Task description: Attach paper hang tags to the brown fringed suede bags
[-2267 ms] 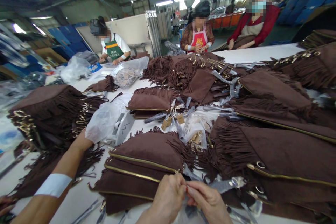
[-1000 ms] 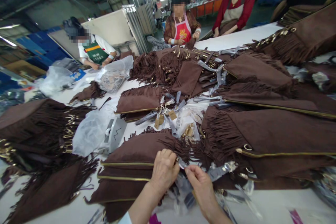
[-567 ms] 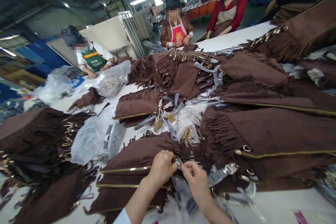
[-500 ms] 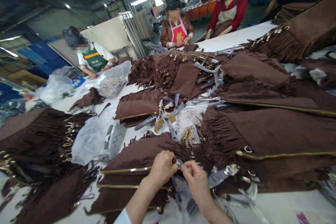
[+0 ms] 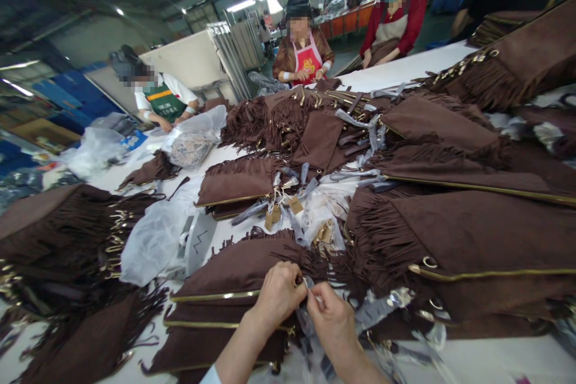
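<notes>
My left hand (image 5: 279, 291) and my right hand (image 5: 330, 312) are almost touching, both closed in a pinch. Between their fingertips is the end of a strap in clear plastic wrap (image 5: 308, 283); the exact part gripped is mostly covered by the fingers. Under my left hand lies a stack of dark brown fringed suede bags (image 5: 225, 267) with gold zippers along their edges. More plastic-wrapped strap hangs below my hands. Just right of my right hand is another wrapped strap (image 5: 382, 307) with a metal clasp.
Larger fringed bags (image 5: 486, 234) are heaped at right, more bags (image 5: 49, 222) at left. Beyond my hands lie tan hang tags (image 5: 272, 216), a plastic bag of tags (image 5: 324, 231) and a grey device (image 5: 198, 240). Several co-workers, one in a pink apron (image 5: 308, 65), stand across the white table (image 5: 382, 72).
Both hands stay together at the strap end, and my right fingers have turned slightly in their pinch. The view has shifted a little. Co-workers' hands have moved slightly.
</notes>
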